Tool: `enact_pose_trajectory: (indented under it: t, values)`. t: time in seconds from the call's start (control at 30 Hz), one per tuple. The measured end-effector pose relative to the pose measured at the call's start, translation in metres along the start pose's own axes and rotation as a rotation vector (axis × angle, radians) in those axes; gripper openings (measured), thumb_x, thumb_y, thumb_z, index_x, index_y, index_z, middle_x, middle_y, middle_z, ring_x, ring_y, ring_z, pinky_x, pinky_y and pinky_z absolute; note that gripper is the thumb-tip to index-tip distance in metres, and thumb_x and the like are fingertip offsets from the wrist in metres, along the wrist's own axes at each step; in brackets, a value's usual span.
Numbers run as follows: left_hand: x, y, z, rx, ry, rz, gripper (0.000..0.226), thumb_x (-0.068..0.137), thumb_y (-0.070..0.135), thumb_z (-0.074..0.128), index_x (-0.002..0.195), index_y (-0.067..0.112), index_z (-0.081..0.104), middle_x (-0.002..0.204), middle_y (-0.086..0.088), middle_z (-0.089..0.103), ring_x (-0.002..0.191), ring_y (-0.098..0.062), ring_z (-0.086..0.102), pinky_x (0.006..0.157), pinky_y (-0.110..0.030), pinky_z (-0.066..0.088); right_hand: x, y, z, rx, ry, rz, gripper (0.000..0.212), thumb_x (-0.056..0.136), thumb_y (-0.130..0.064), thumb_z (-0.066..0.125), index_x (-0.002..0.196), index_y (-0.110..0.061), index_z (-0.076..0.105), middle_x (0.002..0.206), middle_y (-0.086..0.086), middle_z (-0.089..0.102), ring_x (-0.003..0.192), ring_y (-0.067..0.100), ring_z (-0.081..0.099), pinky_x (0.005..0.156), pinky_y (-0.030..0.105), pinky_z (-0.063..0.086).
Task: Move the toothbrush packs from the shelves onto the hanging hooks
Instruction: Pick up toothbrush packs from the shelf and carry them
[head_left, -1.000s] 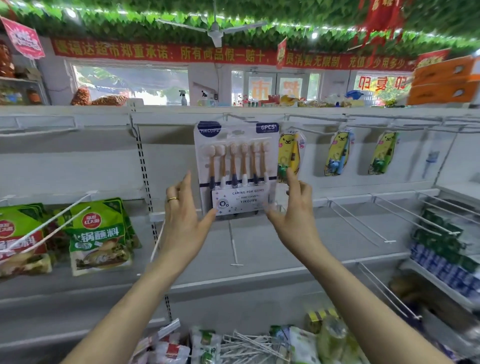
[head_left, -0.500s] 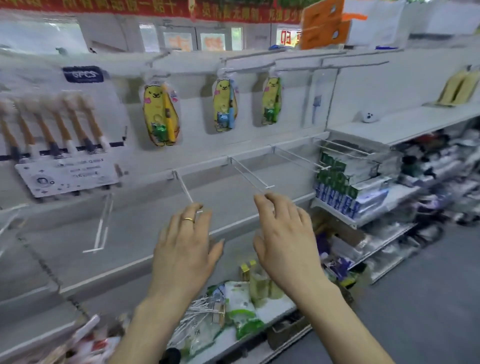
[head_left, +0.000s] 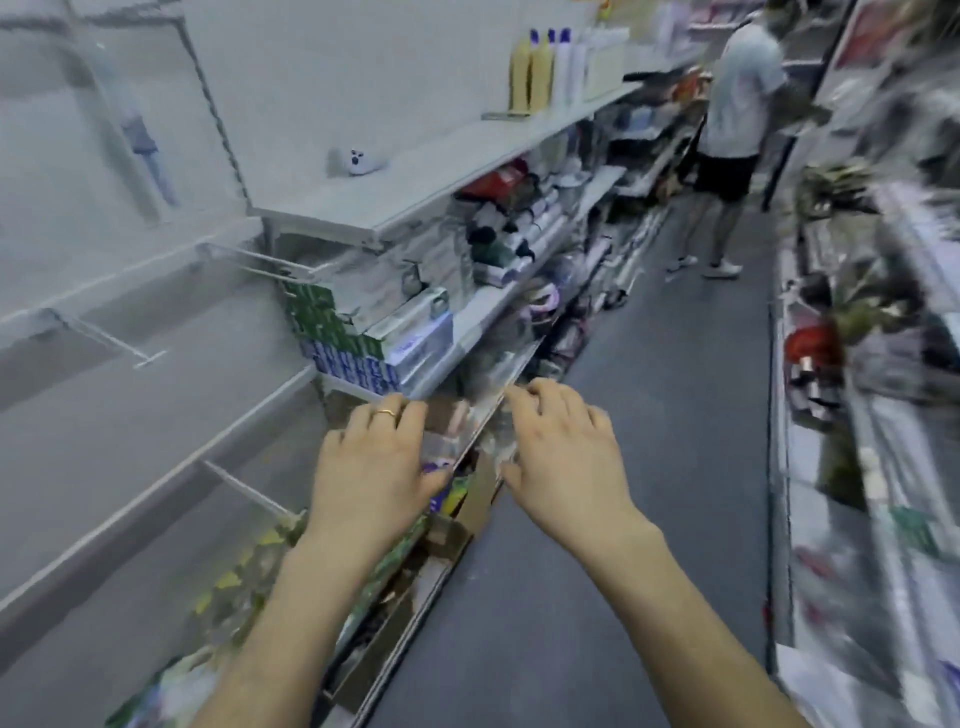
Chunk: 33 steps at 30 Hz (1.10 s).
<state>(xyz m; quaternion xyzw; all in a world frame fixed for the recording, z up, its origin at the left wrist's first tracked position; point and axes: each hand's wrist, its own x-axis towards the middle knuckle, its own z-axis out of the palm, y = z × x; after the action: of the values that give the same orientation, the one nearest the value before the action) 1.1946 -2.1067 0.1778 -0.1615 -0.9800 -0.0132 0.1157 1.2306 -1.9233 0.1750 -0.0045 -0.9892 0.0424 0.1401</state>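
Shelving (head_left: 415, 171) is seen along the left of a blurred shop aisle. One pack (head_left: 143, 156) holding a blue toothbrush is seen against the back panel at far left, with bare wire hooks (head_left: 260, 262) below it. Lower down, the left hand (head_left: 371, 467) and right hand (head_left: 563, 467) are held out side by side, fingers loosely spread, nothing gripped. A person (head_left: 737, 104) is seen at upper right.
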Motion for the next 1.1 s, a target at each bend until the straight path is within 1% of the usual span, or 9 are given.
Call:
enact_pose_trajectory:
  t: [0.1, 0.2, 0.27, 0.4, 0.63, 0.77, 0.83, 0.97, 1.1]
  values:
    - [0.064, 0.041, 0.028, -0.031, -0.035, 0.131, 0.068, 0.077, 0.061, 0.076, 0.131, 0.025, 0.057, 0.143, 0.0, 0.055, 0.125, -0.03, 0.056, 0.089, -0.046, 0.052, 0.03, 0.055, 0.019, -0.041, -0.02, 0.125, 0.064, 0.079, -0.032, 0.076, 0.138, -0.019, 0.055, 0.13, 0.006, 0.057, 0.121, 0.031, 0.056, 0.093, 0.046, 0.046]
    - [0.131, 0.08, 0.053, -0.045, -0.055, 0.259, 0.073, 0.081, 0.063, 0.072, 0.14, 0.026, 0.049, 0.154, 0.001, 0.043, 0.135, -0.028, 0.048, 0.096, -0.046, 0.048, 0.063, 0.106, 0.039, -0.074, -0.054, 0.248, 0.062, 0.078, -0.028, 0.075, 0.136, -0.018, 0.056, 0.126, 0.006, 0.059, 0.117, 0.031, 0.059, 0.091, 0.045, 0.047]
    - [0.177, 0.105, 0.069, -0.066, -0.053, 0.335, 0.077, 0.083, 0.063, 0.069, 0.145, 0.026, 0.043, 0.158, 0.001, 0.038, 0.139, -0.027, 0.044, 0.1, -0.046, 0.047, 0.088, 0.137, 0.049, -0.097, -0.085, 0.308, 0.06, 0.083, -0.029, 0.072, 0.138, -0.02, 0.052, 0.131, 0.005, 0.055, 0.122, 0.03, 0.055, 0.095, 0.044, 0.044]
    - [0.272, 0.15, 0.09, -0.117, -0.053, 0.465, 0.08, 0.081, 0.062, 0.071, 0.146, 0.026, 0.041, 0.157, 0.002, 0.04, 0.137, -0.028, 0.045, 0.098, -0.046, 0.049, 0.144, 0.195, 0.057, -0.115, -0.095, 0.456, 0.06, 0.085, -0.029, 0.07, 0.141, -0.019, 0.05, 0.139, 0.007, 0.052, 0.128, 0.031, 0.054, 0.096, 0.045, 0.044]
    - [0.408, 0.232, 0.122, -0.185, -0.057, 0.643, 0.084, 0.081, 0.063, 0.072, 0.148, 0.025, 0.039, 0.157, 0.001, 0.039, 0.136, -0.028, 0.046, 0.098, -0.046, 0.05, 0.221, 0.294, 0.059, -0.147, -0.117, 0.621, 0.062, 0.093, -0.033, 0.066, 0.148, -0.02, 0.041, 0.149, 0.008, 0.043, 0.138, 0.03, 0.046, 0.102, 0.047, 0.043]
    - [0.477, 0.284, 0.15, -0.172, -0.078, 0.732, 0.08, 0.081, 0.062, 0.073, 0.145, 0.024, 0.043, 0.155, 0.0, 0.043, 0.13, -0.031, 0.052, 0.091, -0.047, 0.053, 0.263, 0.354, 0.078, -0.112, -0.127, 0.7, 0.06, 0.094, -0.033, 0.065, 0.147, -0.02, 0.042, 0.148, 0.007, 0.043, 0.138, 0.03, 0.046, 0.103, 0.047, 0.043]
    - [0.514, 0.311, 0.167, -0.17, -0.08, 0.75, 0.079, 0.081, 0.062, 0.073, 0.145, 0.025, 0.044, 0.155, 0.0, 0.043, 0.127, -0.032, 0.054, 0.092, -0.047, 0.052, 0.287, 0.39, 0.089, -0.099, -0.113, 0.702, 0.059, 0.094, -0.033, 0.065, 0.147, -0.021, 0.042, 0.147, 0.005, 0.045, 0.135, 0.029, 0.048, 0.101, 0.047, 0.045]
    - [0.587, 0.369, 0.196, -0.163, -0.078, 0.778, 0.078, 0.083, 0.063, 0.07, 0.146, 0.026, 0.042, 0.156, 0.002, 0.042, 0.128, -0.029, 0.054, 0.09, -0.044, 0.051, 0.337, 0.471, 0.107, -0.077, -0.058, 0.719, 0.057, 0.094, -0.032, 0.064, 0.147, -0.022, 0.044, 0.144, 0.002, 0.047, 0.13, 0.028, 0.053, 0.097, 0.045, 0.048]
    - [0.662, 0.424, 0.215, -0.158, -0.115, 0.802, 0.076, 0.085, 0.061, 0.068, 0.146, 0.026, 0.041, 0.157, 0.003, 0.04, 0.129, -0.029, 0.053, 0.089, -0.044, 0.05, 0.391, 0.552, 0.12, -0.058, -0.063, 0.731, 0.059, 0.096, -0.034, 0.064, 0.148, -0.022, 0.041, 0.145, 0.001, 0.045, 0.134, 0.027, 0.049, 0.1, 0.044, 0.047]
